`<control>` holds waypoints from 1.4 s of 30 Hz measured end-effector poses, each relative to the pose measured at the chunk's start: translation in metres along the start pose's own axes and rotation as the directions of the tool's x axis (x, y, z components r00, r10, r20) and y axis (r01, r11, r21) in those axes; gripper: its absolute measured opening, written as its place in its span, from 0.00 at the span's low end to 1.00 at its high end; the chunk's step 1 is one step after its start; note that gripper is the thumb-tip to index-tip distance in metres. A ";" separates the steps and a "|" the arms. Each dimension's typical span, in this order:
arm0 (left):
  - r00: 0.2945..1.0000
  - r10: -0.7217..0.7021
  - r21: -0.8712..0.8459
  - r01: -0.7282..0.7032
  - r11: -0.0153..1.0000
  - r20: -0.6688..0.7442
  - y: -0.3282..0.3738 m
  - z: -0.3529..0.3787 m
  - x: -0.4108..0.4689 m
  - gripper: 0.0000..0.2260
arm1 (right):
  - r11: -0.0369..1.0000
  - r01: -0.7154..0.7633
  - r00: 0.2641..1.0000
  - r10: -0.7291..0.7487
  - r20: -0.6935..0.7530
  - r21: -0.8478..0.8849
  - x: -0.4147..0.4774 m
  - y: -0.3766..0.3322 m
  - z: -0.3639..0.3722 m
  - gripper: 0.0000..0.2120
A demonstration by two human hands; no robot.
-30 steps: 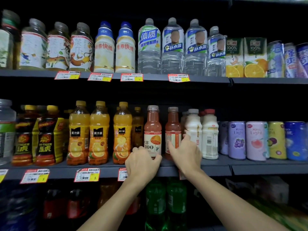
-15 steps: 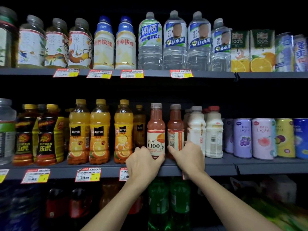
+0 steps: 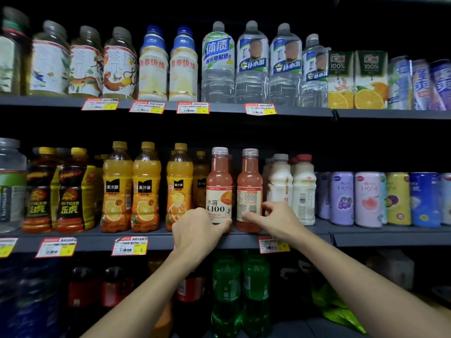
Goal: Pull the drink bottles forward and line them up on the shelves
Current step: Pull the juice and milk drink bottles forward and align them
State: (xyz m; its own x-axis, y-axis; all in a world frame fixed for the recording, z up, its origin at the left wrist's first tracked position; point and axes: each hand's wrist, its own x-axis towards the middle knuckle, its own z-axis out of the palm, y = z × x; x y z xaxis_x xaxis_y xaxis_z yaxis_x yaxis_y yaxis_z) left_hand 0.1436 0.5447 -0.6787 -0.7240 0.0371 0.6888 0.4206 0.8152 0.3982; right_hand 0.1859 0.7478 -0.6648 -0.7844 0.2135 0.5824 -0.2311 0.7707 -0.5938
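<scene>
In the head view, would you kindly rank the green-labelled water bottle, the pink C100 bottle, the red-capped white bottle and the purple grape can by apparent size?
1. green-labelled water bottle and pink C100 bottle: similar height, the water bottle wider; too close to rank.
2. red-capped white bottle.
3. purple grape can.

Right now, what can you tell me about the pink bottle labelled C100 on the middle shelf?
The C100 bottle is clear plastic, filled with pinkish-orange drink, with a pale screw cap and a white label showing an orange slice under a red band. It stands upright near the front of the middle shelf, label facing out. The left hand grips its base. A matching bottle stands close beside it.
</scene>
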 end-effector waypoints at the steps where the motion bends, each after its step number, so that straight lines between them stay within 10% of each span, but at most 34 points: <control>1: 1.000 -0.004 -0.014 0.004 1.000 0.003 -0.001 -0.001 -0.001 0.25 | 1.000 -0.010 1.000 0.011 0.004 -0.016 -0.001 -0.001 0.002 0.25; 17: 1.000 0.007 -0.011 -0.007 1.000 -0.005 -0.006 -0.002 -0.005 0.27 | 0.981 -0.147 0.986 0.135 -0.095 -0.129 -0.008 -0.002 0.024 0.49; 24: 1.000 0.021 -0.013 -0.021 1.000 -0.009 -0.008 -0.001 -0.004 0.27 | 0.987 -0.095 0.994 0.087 -0.065 -0.129 -0.006 -0.006 0.027 0.24; 42: 0.997 0.003 0.099 0.004 0.995 -0.072 -0.012 0.003 -0.012 0.26 | 0.984 -0.114 0.982 0.092 -0.163 -0.134 -0.012 -0.009 0.041 0.42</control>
State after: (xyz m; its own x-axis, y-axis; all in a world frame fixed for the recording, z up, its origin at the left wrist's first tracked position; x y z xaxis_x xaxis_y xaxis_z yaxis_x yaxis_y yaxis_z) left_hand 0.1460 0.5362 -0.6936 -0.6812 -0.0023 0.7321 0.3617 0.8684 0.3393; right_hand 0.1737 0.7141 -0.6890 -0.6980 0.3780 0.6082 -0.0607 0.8150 -0.5763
